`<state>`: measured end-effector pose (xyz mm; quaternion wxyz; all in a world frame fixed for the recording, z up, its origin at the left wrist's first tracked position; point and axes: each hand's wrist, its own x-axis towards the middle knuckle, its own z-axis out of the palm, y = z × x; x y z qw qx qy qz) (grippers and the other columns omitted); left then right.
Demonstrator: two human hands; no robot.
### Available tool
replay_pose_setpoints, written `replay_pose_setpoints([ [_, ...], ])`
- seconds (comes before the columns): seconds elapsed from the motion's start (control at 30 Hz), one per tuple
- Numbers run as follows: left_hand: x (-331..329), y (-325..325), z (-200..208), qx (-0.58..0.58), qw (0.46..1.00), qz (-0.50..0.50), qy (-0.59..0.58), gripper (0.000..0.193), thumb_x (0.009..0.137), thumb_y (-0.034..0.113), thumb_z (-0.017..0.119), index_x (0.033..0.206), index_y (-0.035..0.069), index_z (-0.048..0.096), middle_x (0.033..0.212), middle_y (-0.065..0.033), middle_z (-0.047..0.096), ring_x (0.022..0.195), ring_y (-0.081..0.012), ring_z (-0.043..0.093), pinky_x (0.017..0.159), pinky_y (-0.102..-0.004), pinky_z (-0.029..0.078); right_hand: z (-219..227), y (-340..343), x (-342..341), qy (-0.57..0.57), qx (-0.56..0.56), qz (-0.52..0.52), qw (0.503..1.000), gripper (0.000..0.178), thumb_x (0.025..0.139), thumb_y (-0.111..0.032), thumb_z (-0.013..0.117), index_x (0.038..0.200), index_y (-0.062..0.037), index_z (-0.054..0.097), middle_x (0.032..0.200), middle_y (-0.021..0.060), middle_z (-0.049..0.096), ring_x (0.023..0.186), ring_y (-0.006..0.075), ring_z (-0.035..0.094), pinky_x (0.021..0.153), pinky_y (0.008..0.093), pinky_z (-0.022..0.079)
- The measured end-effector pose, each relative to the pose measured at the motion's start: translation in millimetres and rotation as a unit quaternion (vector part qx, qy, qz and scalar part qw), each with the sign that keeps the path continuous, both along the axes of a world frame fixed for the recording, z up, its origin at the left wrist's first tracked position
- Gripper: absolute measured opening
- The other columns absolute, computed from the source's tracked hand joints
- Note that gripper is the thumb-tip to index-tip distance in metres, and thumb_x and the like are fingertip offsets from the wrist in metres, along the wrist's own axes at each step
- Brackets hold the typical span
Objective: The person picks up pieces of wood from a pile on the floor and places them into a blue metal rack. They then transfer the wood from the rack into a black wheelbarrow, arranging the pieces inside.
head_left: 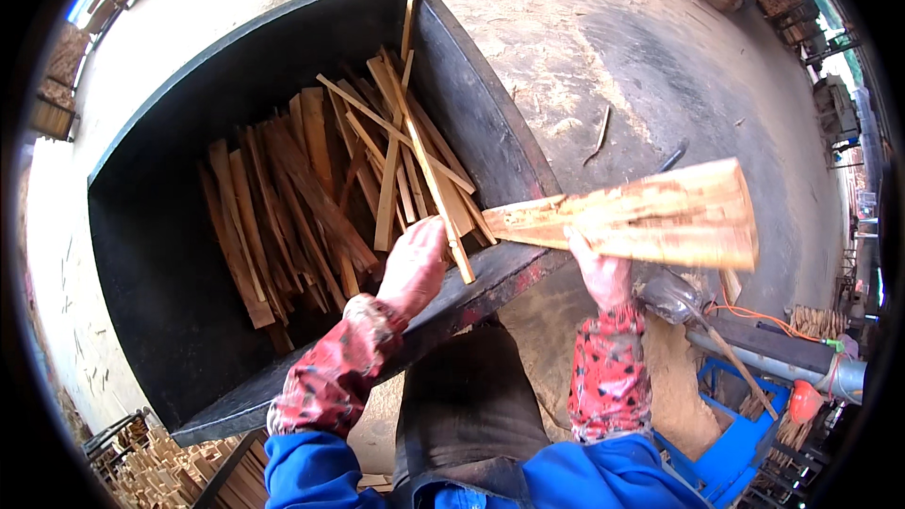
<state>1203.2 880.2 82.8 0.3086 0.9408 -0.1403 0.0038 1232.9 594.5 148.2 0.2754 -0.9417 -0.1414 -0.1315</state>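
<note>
Wooden and tapering, the board (660, 219) is lying crosswise just beyond the right hand (603, 273), which is pinching its near edge; its narrow end is pointing leftward. Whether the left hand (415, 269) is gripping the strip (457, 251) beside it, I cannot tell. Bin (485, 108) walls are bounding the left side; floor (716, 85) is stretching beyond the board.

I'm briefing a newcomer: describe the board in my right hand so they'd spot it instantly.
Find the big black bin of narrow wooden strips. At its near right corner, your right hand holds a pale board widening rightward. Its wedge shape and breadth set it apart from those strips.
</note>
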Motion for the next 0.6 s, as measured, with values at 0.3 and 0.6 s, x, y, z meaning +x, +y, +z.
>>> replay_pose_setpoints([
  [0.3, 58, -11, -64, 0.225, 0.947, -0.229, -0.006, 0.023, 0.072, 0.009, 0.06, 0.094, 0.005, 0.059, 0.099, -0.0084, 0.061, 0.118, -0.0264, 0.049, 0.107, -0.0526, 0.028, 4, -9, -15, 0.08, 0.156, -0.048, 0.983, 0.032, 0.082, -0.014, 0.072, 0.108, -0.0025, 0.06, 0.102, 0.0064, 0.064, 0.091, 0.0195, 0.061, 0.085, 0.0341, 0.048],
  [0.6, 126, 0, 65, 0.048, 0.979, -0.152, -0.124, 0.033, 0.08, 0.022, 0.07, 0.103, 0.003, 0.056, 0.107, -0.0142, 0.06, 0.109, -0.0308, 0.055, 0.098, -0.0463, 0.038, 59, 6, 7, 0.117, 0.185, -0.051, 0.974, 0.034, 0.081, -0.014, 0.071, 0.108, -0.0004, 0.056, 0.103, 0.0079, 0.06, 0.093, 0.0203, 0.059, 0.084, 0.0333, 0.047],
])
